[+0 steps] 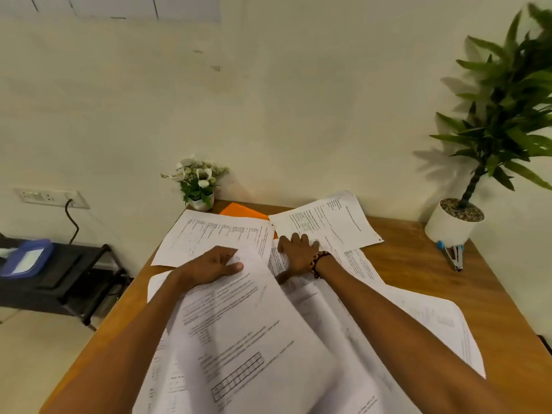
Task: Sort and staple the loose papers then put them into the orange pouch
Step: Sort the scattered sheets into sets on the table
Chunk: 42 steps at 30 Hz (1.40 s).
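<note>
Step in hand, by my read: sorting. Papers (239,324) spread over most of the bench (418,294), overlapping, none squared yet.

How to do it well: lift one sheet at a time, pin the rest flat so they don't slide; check headers before assigning to a pile; keep piles well apart; tap edges square before stapling. Clear sheets off the pouch early, since it's mostly covered.

L hand (213,262), centre frame: fingers curled under the edge of a big sheet, thumb on top, so pinching that sheet, which bows upward toward the lower frame. Grip looks light; risk of creasing if pulled fast.

R hand (298,252), just right of centre: fingers straight, spread, palm down, pressing the sheets beneath. Holds nothing. Bead bracelet (318,262) at wrist.

Pouch (242,212): upper centre of bench, only an orange corner showing btwn two sheets, near the flower pot (200,186).

Stapler (452,255): far right of bench, beside the big plant's white pot (451,225), well apart from both hands. Untouched.
</note>
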Available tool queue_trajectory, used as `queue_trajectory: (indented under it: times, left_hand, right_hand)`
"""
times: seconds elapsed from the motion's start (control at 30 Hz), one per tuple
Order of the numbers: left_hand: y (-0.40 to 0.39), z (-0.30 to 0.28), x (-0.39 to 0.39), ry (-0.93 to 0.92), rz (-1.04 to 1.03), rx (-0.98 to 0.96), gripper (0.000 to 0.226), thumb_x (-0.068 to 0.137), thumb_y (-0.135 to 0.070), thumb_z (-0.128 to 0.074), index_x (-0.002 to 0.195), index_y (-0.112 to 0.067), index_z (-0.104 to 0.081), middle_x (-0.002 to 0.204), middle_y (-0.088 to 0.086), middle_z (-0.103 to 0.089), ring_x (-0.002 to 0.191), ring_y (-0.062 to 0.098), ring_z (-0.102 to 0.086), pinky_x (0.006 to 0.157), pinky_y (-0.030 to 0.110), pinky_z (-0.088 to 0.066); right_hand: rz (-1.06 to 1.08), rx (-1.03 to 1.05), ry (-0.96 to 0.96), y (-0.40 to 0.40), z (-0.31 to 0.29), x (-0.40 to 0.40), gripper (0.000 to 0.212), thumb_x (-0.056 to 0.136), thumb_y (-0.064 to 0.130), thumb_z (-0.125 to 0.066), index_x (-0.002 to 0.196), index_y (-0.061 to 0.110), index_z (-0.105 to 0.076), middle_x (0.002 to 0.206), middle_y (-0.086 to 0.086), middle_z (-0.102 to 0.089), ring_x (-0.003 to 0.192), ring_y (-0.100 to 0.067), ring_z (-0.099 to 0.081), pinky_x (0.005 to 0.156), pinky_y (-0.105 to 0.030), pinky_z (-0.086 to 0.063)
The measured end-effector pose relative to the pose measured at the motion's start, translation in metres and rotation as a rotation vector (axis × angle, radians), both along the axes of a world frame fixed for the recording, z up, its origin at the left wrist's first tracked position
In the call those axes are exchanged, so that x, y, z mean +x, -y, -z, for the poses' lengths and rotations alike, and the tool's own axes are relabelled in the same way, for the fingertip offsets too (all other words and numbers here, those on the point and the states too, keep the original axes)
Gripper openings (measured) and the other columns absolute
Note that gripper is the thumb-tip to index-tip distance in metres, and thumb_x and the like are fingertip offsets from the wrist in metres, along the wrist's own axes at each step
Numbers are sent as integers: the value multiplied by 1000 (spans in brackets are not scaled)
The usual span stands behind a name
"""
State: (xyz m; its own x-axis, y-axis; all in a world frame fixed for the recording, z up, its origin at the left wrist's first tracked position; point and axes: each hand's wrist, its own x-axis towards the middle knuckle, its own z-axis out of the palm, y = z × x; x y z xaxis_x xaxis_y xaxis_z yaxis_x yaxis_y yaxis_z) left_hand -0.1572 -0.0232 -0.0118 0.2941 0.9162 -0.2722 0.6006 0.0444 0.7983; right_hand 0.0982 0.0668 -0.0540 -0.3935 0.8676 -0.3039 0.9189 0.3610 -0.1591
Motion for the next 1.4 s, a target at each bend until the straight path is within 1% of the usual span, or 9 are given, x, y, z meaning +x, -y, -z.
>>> queue_trajectory:
  times: [0.07, 0.23, 0.33, 0.43, 0.53, 0.7, 0.9, 1.1, 1.4]
  left_hand:
    - [8, 4, -3, -112, 77, -55, 7, 100, -38, -59, 98, -35, -65, 92, -39, -67, 95, -12, -63, 88, 13, -46]
    - [2, 50, -18, -269, 190, -86, 57, 82, -77, -57, 124, -40, -64, 121, -20, -68, 110, 7, -64, 105, 42, -50]
    - [9, 45, -7, -290, 188, -73, 37, 94, -58, -57, 120, -35, -67, 118, -16, -71, 106, 8, -67, 101, 35, -53]
    - [13, 40, 3, -289, 146, -30, 10, 102, -37, -57, 104, -36, -66, 107, -12, -71, 94, 8, -65, 82, 17, -50]
    - [13, 39, 11, -317, 152, 27, 10, 103, -35, -56, 93, -36, -59, 95, -14, -65, 82, 5, -58, 71, 13, -42]
    - [15, 41, 8, -326, 180, 63, 19, 101, -41, -58, 99, -24, -66, 96, 1, -69, 83, 14, -63, 75, 20, -45]
    - [21, 37, 5, -228, 184, 81, 11, 102, -35, -59, 93, -38, -65, 89, -9, -70, 70, 3, -62, 68, 18, -47]
    - [31, 33, 14, -270, 244, 8, 20, 101, -38, -58, 121, -42, -59, 110, -25, -67, 88, 1, -68, 76, 12, -51]
    - [40, 27, 7, -260, 220, 26, 21, 100, -39, -59, 119, -32, -66, 113, -19, -69, 88, 6, -69, 78, 15, -53]
  right_hand:
    - [1, 25, -19, 1, 2, -3, 91, 53, 76, -80, 118, 27, -39, 125, -8, -40, 119, -31, -37, 100, -59, -33]
    - [62, 84, -100, -2, -3, -3, 66, 72, 57, -80, 116, 24, -46, 124, -8, -45, 121, -33, -40, 102, -57, -34]
    - [52, 89, -115, 2, 0, -9, 53, 78, 54, -76, 114, 24, -51, 125, -8, -48, 121, -30, -40, 102, -54, -35]
    - [84, -22, -305, 8, 4, -20, 41, 84, 57, -70, 81, 17, -61, 89, -3, -63, 89, -21, -59, 79, -39, -45]
    - [140, -151, -468, 19, 7, -34, 48, 87, 45, -74, 56, 18, -47, 55, -1, -51, 52, -15, -50, 57, -32, -39]
    - [438, -100, -624, 12, 16, -45, 14, 78, 14, -70, 73, 2, -64, 74, -13, -67, 79, -32, -71, 69, -39, -60]
    - [492, 115, -544, 15, 3, -28, 39, 87, 33, -71, 111, 9, -51, 101, -7, -61, 91, -29, -61, 70, -33, -44]
    - [97, -135, -538, 31, -1, -54, 53, 88, 50, -70, 58, 9, -58, 56, -11, -55, 53, -22, -54, 56, -27, -38]
    - [63, -152, -600, 38, 2, -79, 13, 85, 10, -74, 74, 5, -69, 74, 0, -66, 68, -7, -59, 66, -23, -50]
